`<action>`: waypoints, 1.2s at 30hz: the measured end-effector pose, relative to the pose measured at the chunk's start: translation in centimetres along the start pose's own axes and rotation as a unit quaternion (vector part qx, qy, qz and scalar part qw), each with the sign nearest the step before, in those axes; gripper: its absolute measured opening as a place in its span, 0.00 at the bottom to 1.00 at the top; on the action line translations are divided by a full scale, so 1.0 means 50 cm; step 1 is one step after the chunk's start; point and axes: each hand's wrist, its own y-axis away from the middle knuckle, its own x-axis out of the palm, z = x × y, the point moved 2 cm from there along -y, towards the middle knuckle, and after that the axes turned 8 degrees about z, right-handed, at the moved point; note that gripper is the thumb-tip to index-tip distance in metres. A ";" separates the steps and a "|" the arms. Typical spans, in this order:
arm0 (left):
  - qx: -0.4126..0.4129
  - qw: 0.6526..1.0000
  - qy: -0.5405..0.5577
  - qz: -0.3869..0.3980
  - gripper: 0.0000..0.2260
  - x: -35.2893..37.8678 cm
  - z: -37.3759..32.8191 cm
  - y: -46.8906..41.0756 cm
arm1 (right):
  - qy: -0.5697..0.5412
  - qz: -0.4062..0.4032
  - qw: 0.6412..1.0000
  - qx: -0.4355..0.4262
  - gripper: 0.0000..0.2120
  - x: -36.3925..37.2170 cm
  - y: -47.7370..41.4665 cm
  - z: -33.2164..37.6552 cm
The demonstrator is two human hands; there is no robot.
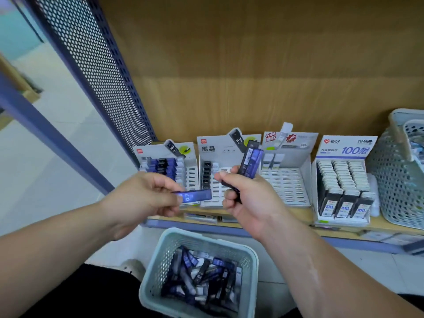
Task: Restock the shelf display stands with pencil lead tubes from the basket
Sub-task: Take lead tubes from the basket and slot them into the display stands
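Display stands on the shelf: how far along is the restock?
Partly done. The far-left white cardboard stand holds several blue tubes. The left hand holds one blue tube; the right hand grips a small bunch. The next white stand is mostly empty slots, and the pale green basket remains well stocked.

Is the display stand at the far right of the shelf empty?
No, the far-right display stand is packed with three full rows of lead tubes, while the stand beside it is nearly bare.
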 end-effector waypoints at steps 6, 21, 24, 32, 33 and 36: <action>0.058 0.945 -0.277 -0.165 0.08 -0.146 0.003 -0.089 | 0.029 -0.018 0.999 0.028 0.12 0.009 -0.039 -0.022; 0.138 0.939 -0.311 -0.054 0.07 -0.119 0.014 -0.206 | 0.063 -0.098 0.992 0.039 0.13 -0.023 -0.118 -0.033; 0.168 0.941 -0.288 -0.060 0.08 -0.086 -0.011 -0.244 | 0.057 -0.108 0.992 0.041 0.13 -0.030 -0.119 -0.030; 0.199 0.902 -0.375 -0.081 0.04 0.021 -0.029 -0.355 | 0.031 -0.135 0.990 0.027 0.14 -0.072 -0.103 0.006; 0.199 0.889 -0.403 -0.087 0.03 0.032 -0.031 -0.368 | 0.028 -0.135 0.990 0.025 0.14 -0.079 -0.100 0.010; 0.184 0.853 -0.479 -0.092 0.02 0.056 -0.029 -0.401 | 0.021 -0.138 0.990 0.022 0.14 -0.106 -0.089 0.019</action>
